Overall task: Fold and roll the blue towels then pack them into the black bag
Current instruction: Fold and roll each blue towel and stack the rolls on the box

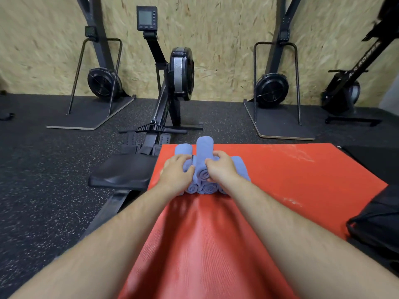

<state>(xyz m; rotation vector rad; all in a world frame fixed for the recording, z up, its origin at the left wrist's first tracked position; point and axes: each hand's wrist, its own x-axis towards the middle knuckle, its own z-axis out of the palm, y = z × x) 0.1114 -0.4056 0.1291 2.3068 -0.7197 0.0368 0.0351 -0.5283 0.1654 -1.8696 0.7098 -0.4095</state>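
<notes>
The red mat (280,180) is filling the centre and bottom of the frame, its near end cut off. The rowing machine (172,83) is standing upper centre, rail running down behind the left forearm. The black bag (377,219) is lying at the lower right edge, cropped; opening not readable. The rolled blue towels (210,187) are sitting stacked mid-frame on the mat, count unclear under the hands. The left hand (178,171) is curling its fingers over the stack's left side. The right hand (222,167) is gripping the top roll (204,147) from the right, fingers curled.
</notes>
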